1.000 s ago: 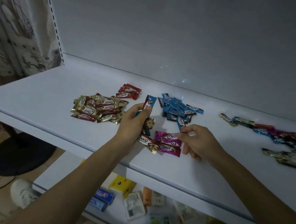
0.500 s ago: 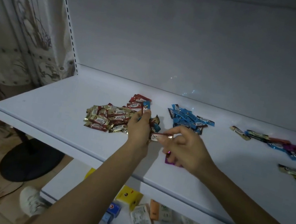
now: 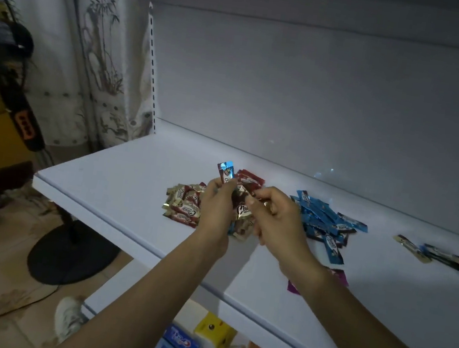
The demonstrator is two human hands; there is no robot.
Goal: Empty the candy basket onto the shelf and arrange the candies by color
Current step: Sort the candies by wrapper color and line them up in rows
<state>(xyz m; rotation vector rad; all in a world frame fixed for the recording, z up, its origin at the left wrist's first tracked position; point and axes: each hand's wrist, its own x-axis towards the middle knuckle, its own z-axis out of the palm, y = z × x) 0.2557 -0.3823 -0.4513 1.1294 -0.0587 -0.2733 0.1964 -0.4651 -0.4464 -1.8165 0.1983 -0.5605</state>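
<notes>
My left hand [image 3: 215,205] grips a bunch of wrapped candies [image 3: 226,171], one with a blue end sticking up above the fingers. My right hand [image 3: 275,214] pinches a red and gold candy [image 3: 244,209] against that bunch. Both hands hover over the white shelf [image 3: 119,187]. A pile of red and gold candies [image 3: 183,205] lies left of my hands, with red candies [image 3: 250,177] behind them. A pile of blue candies [image 3: 324,218] lies to the right. Purple candies [image 3: 341,277] peek out under my right forearm.
A mixed heap of unsorted candies [image 3: 442,257] lies at the far right of the shelf. A lower shelf holds small boxes [image 3: 181,345]. A standing fan's base [image 3: 70,251] and a cable sit on the tiled floor at left. A shoe [image 3: 68,318] is below.
My right hand lifted a red and gold candy off the shelf and brought it to the bunch in my left hand. Both hands moved up together; the purple candies stayed on the shelf.
</notes>
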